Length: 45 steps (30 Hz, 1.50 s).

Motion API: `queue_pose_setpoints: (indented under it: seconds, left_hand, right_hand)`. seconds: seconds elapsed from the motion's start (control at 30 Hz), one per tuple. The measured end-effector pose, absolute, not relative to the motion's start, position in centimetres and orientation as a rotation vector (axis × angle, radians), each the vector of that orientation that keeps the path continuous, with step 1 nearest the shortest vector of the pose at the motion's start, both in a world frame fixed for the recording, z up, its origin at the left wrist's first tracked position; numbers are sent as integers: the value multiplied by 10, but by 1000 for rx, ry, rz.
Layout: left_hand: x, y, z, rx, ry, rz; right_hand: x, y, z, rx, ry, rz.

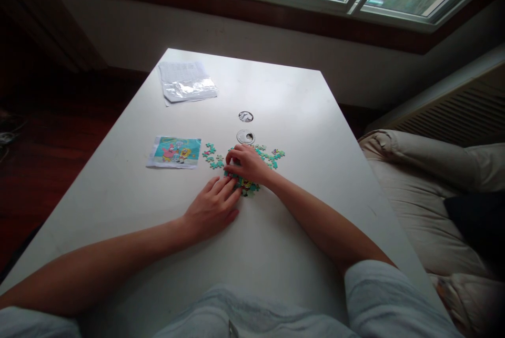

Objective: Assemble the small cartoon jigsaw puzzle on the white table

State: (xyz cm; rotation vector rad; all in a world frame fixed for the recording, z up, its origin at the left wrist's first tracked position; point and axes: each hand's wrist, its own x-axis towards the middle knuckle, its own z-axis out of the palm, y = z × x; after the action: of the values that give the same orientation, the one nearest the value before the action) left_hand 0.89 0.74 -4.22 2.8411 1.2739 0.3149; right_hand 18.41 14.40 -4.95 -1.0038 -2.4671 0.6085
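Left hand [213,205] and right hand [251,163] seemingly touch the jigsaw pieces [246,186].

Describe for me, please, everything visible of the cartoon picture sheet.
The cartoon picture sheet looks like printed paper, with a teal scene of pink, pale and yellow figures, left to right, and white edging at its left and bottom. It lies face up on the white table, left of the jigsaw puzzle pieces, touched by neither the left hand nor the right hand.

Left hand [213,206] palm-down, right hand [249,163] (fingers [233,153] curled) just beyond
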Motion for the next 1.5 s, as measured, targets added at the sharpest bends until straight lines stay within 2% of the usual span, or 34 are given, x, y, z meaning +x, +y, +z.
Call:
queue_pose_setpoints:
  seconds: [0.67,0.9,1.13,1.5]
  left_hand:
    - [14,-10,-40,2951,1167,334]
    - [15,-8,-40,2917,1161,366]
    - [15,-8,-38,2887,1149,336]
    - [14,-9,-36,2874,1165,332]
  right_hand:
    - [177,150,-49,-1021,-2487,538]
    - [140,162,-41,-872,-2580,435]
    - [115,165,-39,-941,-2689,298]
    - [110,178,-32,-1033,-2808,334]
